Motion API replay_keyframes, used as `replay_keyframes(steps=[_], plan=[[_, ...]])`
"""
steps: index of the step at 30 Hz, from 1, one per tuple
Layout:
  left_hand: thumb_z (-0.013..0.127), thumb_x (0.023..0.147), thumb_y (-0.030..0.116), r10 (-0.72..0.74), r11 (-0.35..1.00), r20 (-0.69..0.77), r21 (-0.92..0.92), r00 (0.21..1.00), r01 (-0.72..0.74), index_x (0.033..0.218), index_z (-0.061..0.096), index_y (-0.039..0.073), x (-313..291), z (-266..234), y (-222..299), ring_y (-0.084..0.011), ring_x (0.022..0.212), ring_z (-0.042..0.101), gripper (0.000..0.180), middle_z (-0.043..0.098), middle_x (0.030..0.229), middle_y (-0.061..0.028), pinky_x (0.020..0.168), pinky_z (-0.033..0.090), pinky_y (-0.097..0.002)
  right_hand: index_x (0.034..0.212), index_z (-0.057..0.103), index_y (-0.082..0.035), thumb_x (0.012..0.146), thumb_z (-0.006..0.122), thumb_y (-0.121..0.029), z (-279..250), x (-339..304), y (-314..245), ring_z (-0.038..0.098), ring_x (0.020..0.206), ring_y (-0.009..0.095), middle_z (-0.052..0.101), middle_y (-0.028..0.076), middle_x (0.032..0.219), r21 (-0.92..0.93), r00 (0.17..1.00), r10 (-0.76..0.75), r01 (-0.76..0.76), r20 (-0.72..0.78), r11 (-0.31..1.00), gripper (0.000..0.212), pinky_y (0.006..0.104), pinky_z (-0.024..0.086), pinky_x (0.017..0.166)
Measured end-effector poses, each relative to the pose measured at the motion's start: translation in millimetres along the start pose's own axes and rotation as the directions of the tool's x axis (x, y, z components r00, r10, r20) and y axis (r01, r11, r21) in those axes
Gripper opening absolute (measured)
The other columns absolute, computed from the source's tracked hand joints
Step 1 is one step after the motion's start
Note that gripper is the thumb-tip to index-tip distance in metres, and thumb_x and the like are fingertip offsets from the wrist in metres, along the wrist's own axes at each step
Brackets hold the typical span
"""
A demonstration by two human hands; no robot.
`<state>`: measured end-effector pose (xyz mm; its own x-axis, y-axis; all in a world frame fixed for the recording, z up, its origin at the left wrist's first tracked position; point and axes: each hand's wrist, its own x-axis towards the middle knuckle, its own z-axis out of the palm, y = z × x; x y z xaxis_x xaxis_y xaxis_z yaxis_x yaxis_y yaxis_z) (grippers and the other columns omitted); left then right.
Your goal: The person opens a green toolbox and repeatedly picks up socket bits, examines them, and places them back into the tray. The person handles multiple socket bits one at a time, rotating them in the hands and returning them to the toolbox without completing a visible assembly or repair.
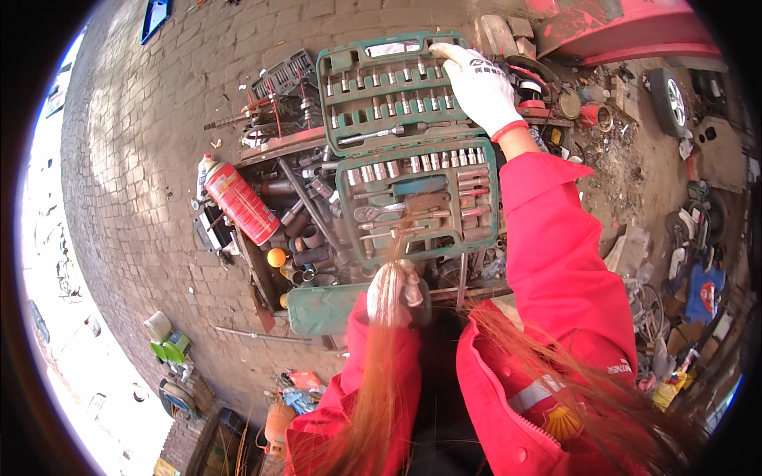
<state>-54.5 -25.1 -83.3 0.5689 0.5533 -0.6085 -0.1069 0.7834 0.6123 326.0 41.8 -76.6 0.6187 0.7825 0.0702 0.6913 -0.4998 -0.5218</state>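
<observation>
A green socket set case [418, 143] lies spread wide over a tool-filled crate, with rows of chrome sockets [432, 162] and a ratchet [379, 212] in its trays. My right hand [482, 87], in a white glove, grips the far right edge of the case's lid with its fingers bent over it. Close to the near edge of the case is my left hand [389, 295], gloved too and partly covered by strands of hair. Its fingers look curled, and what they may hold is hidden. A second, closed green case [321, 309] lies beneath and beside the left hand.
A red spray can [241, 204] leans on the crate's left side, near an orange ball [276, 257]. Loose metal parts [274, 103] lie beyond the crate. Scrap, a wheel [668, 103] and a red metal beam [627, 32] crowd the right. Brick paving [135, 159] runs along the left.
</observation>
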Motion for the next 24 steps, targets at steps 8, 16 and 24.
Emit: replay_keyframes(steps=[8, 16, 24], plan=[[0.055, 0.1, 0.01, -0.08, 0.929, 0.108, -0.352, 0.991, 0.113, 0.106, 0.057, -0.007, -0.6, -0.1, 1.6, -0.011, 0.077, 0.059, 0.018, 0.062, 0.084, -0.0085, 0.058, 0.046, -0.0188, 0.125, 0.06, -0.021, 0.097, 0.038, -0.026, 3.2, 7.3, -3.3, 0.061, 0.111, 0.032, 0.063, 0.01, 0.125, -0.07, 0.983, 0.021, -0.009, 0.183, 0.998, 0.036, 0.0426, 0.049, 0.095], [0.059, 0.099, 0.022, -0.108, 0.988, -0.028, -0.117, 0.994, 0.104, 0.102, 0.059, -0.004, -1.2, 3.9, 5.3, -0.0106, 0.058, 0.052, 0.026, 0.062, 0.083, -0.0068, 0.054, 0.044, -0.021, 0.123, 0.061, -0.016, 0.097, 0.043, -0.022, 2.9, 7.9, -6.8, 0.061, 0.112, 0.028, 0.063, 0.007, 0.126, -0.035, 0.978, 0.072, -0.067, 0.194, 0.997, 0.032, 0.0385, 0.048, 0.097], [0.056, 0.101, 0.018, -0.187, 0.953, 0.053, -0.235, 0.981, 0.194, 0.102, 0.057, -0.006, 1.7, 6.4, 12.7, -0.0098, 0.059, 0.056, 0.024, 0.06, 0.08, -0.0065, 0.051, 0.045, -0.0213, 0.126, 0.058, -0.017, 0.097, 0.042, -0.021, 1.0, 6.6, -8.0, 0.061, 0.113, 0.028, 0.063, 0.007, 0.126, -0.052, 0.974, 0.053, -0.043, 0.22, 0.998, 0.033, 0.0382, 0.047, 0.097]])
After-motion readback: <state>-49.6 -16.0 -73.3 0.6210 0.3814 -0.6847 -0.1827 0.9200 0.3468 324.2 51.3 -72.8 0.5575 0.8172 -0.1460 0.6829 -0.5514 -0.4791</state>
